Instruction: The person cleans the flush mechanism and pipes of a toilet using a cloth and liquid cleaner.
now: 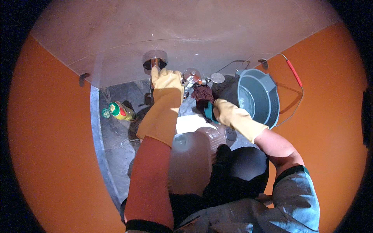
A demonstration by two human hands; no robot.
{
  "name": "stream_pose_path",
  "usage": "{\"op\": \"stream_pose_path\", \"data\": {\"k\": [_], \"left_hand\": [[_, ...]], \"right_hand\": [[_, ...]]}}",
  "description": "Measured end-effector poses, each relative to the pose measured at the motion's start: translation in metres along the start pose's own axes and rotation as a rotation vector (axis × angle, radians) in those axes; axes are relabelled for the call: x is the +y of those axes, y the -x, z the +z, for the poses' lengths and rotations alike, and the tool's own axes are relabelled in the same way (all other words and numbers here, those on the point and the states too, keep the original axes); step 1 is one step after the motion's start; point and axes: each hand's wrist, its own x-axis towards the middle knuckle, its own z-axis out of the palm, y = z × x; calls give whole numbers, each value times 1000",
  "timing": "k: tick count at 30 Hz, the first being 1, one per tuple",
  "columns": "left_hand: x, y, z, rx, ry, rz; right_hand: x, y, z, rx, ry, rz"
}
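Note:
My left hand (167, 84), in a pale yellow rubber glove, reaches up to a metal pipe (155, 62) that comes out of a dark round opening in the wall. Its fingertips touch the pipe, and the palm side is hidden. Just right of it are a round shiny fitting (191, 75) and a perforated metal disc (217, 78). My right hand (225, 112), gloved alike, is closed on a teal cloth (209, 112). Beyond that cloth lies a crumpled dark red cloth (203, 94). The grey bucket (258, 96), with water in it, stands right beside my right hand.
A yellow bottle with a green cap (119, 110) stands left on the wet grey floor (116, 151), a green scourer by its top. The bucket's wire handle has a red grip (294, 72). Orange panels (49, 131) flank both sides. A brown object (189, 166) is below my arms.

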Motion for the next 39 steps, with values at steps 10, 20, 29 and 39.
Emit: {"op": "stream_pose_path", "data": {"k": [10, 20, 29, 39], "left_hand": [[65, -14, 91, -254, -2072, -90], [72, -14, 101, -379, -2152, -58], [31, -7, 66, -205, -2186, 32], [33, -2, 44, -226, -2269, -24]], "right_hand": [[43, -107, 38, 927, -1473, -137], [44, -156, 31, 915, -1298, -595], [36, -165, 28, 285, -2370, -41], [-27, -125, 66, 587, -2124, -359]]}}
